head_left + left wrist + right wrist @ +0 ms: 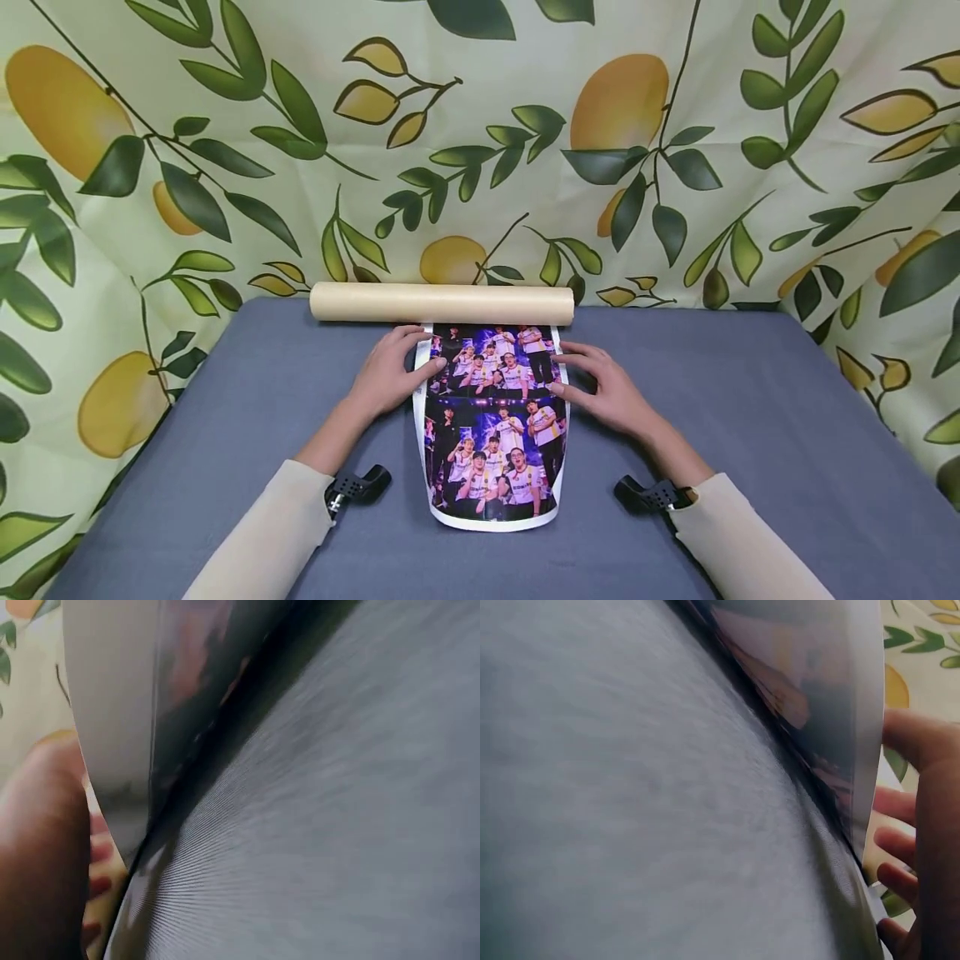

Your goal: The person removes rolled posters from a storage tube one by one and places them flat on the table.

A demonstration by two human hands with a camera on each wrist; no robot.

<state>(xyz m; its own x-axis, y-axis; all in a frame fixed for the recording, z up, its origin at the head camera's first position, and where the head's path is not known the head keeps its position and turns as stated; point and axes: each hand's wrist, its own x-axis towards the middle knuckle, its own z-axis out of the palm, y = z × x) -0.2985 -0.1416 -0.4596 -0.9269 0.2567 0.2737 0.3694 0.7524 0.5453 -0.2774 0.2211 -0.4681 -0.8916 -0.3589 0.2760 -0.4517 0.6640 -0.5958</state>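
Observation:
A long printed photo sheet (pixel 491 458) with white borders lies on the table, showing the same group picture twice. Its near end and sides curl up. My left hand (pixel 387 371) rests at the sheet's left edge, thumb over the print and fingers near the far end. On the opposite edge, my right hand (pixel 603 383) touches the border with its thumb and fingertips, the fingers loosely spread. The right wrist view shows the raised white border (pixel 866 742) beside those fingers. In the left wrist view, the left hand (pixel 45 847) is partly hidden behind the curled edge.
A cream-coloured roll (pixel 442 303) lies crosswise at the sheet's far end, by the table's back edge. The table (pixel 247 400) has a grey-blue cover. Behind it hangs a leaf-and-fruit patterned cloth (pixel 480 108). Black wrist mounts (pixel 360 485) stick inward from both sleeves.

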